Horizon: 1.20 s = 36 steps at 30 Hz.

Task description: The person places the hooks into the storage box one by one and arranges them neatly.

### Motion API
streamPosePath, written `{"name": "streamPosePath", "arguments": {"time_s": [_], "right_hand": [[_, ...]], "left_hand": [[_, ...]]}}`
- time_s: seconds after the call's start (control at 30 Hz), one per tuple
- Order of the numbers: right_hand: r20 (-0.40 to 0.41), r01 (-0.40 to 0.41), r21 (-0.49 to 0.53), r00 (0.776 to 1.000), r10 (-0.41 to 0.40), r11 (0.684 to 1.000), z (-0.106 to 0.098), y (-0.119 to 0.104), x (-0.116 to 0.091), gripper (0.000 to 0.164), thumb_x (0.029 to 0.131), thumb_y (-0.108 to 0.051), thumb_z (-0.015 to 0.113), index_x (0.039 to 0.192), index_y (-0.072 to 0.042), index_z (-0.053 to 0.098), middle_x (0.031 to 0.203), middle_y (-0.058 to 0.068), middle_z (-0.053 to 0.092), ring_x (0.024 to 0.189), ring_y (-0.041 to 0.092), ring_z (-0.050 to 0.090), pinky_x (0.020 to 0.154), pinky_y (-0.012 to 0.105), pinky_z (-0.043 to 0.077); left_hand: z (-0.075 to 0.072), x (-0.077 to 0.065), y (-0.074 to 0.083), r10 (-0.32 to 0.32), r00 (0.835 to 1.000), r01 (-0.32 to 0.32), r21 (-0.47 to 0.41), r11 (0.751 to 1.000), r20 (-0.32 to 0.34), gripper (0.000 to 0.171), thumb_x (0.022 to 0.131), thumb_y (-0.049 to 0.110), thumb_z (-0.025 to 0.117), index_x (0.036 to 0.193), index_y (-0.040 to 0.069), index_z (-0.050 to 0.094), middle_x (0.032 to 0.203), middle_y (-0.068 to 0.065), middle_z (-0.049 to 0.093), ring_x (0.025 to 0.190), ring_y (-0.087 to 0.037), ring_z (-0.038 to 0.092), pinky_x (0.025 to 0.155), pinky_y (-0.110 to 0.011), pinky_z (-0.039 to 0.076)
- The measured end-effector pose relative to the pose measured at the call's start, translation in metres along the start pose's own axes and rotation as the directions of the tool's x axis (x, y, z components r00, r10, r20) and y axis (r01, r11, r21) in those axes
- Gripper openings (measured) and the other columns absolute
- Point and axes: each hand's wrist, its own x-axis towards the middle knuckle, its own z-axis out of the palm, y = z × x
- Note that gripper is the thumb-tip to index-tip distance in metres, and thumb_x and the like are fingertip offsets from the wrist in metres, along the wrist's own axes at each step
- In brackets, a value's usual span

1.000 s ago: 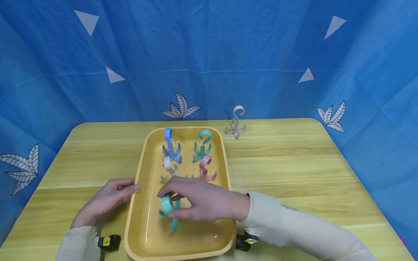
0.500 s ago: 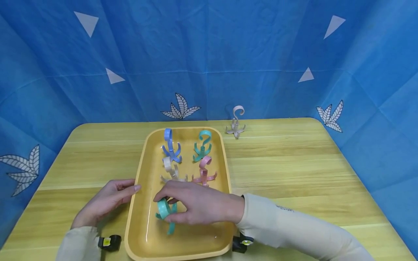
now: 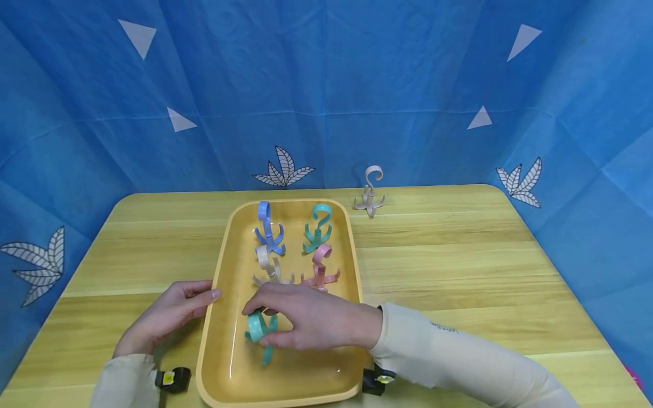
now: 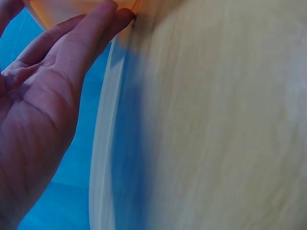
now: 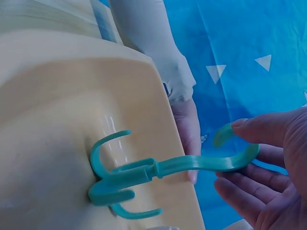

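Note:
My right hand [image 3: 306,317] pinches the curled top of a teal swivel hook [image 5: 124,179] between thumb and fingers. Its several prongs point into the front part of the yellow tray [image 3: 214,368]. At the tray's left edge, my left hand [image 3: 165,314] holds the rim, thumb over it and fingers along the outer wall; the left wrist view shows these fingers [image 4: 79,48] stretched against the tray. Farther back in the tray stand a blue hook [image 3: 268,241], a green hook [image 3: 318,235], a white hook [image 3: 272,272] and a pink hook [image 3: 320,272], the last two near my right knuckles.
A grey-white hook [image 3: 369,201] stands on the wooden table [image 3: 449,266] behind the tray's right corner. Blue cloth [image 3: 326,85] with white triangles and leaf prints encloses the back and sides. Black wrist straps [image 3: 176,378] show by the sleeves.
My right hand has shifted slightly left and toward me with the teal hook, uncovering more of the white and pink hooks. My left hand stays at the tray's edge.

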Motion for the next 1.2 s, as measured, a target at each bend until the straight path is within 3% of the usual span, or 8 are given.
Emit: {"name": "streamPosePath", "arguments": {"time_s": [0.3, 0.6, 0.8, 1.2], "right_hand": [[-0.022, -0.006, 0.011, 1.0, 0.007, 1.0, 0.001, 0.004, -0.003, 0.042, 0.093, -0.025, 0.071, 0.13, -0.013, 0.055, 0.123, -0.007, 0.055, 0.103, -0.001, 0.052, 0.09, 0.011, 0.04], [-0.098, -0.007, 0.019, 0.995, 0.009, 1.0, -0.004, 0.004, -0.01, 0.04, 0.096, -0.024, 0.066, 0.131, -0.009, 0.055, 0.134, -0.001, 0.053, 0.123, 0.004, 0.048, 0.101, 0.017, 0.038], [-0.166, 0.043, 0.041, 0.986, -0.036, 0.998, -0.01, 0.007, -0.017, 0.036, 0.096, -0.021, 0.067, 0.129, -0.009, 0.057, 0.128, -0.002, 0.057, 0.116, 0.002, 0.051, 0.1, 0.018, 0.04], [-0.265, 0.016, 0.122, 0.964, 0.017, 0.992, -0.028, 0.011, -0.038, 0.022, 0.098, -0.015, 0.063, 0.118, -0.007, 0.063, 0.113, -0.006, 0.063, 0.103, 0.003, 0.06, 0.09, 0.022, 0.049]], "left_hand": [[0.001, 0.001, 0.002, -0.005, 1.0, 0.005, -0.004, 1.0, -0.003, 0.055, 0.105, 0.018, 0.051, 0.141, -0.02, 0.034, 0.131, -0.026, 0.056, 0.109, -0.022, 0.064, 0.089, -0.034, 0.053], [0.001, 0.0, 0.002, -0.007, 1.0, 0.007, 0.0, 1.0, -0.009, 0.056, 0.104, 0.018, 0.051, 0.14, -0.021, 0.034, 0.128, -0.025, 0.058, 0.107, -0.022, 0.064, 0.089, -0.033, 0.053], [0.001, 0.0, 0.002, -0.002, 1.0, 0.002, -0.008, 1.0, 0.009, 0.055, 0.105, 0.017, 0.051, 0.14, -0.021, 0.033, 0.129, -0.025, 0.057, 0.109, -0.022, 0.064, 0.09, -0.034, 0.053], [0.0, -0.001, 0.003, 0.018, 0.999, -0.016, -0.051, 0.999, 0.045, 0.054, 0.105, 0.015, 0.05, 0.14, -0.023, 0.032, 0.133, -0.027, 0.054, 0.114, -0.023, 0.061, 0.092, -0.035, 0.052]]}}
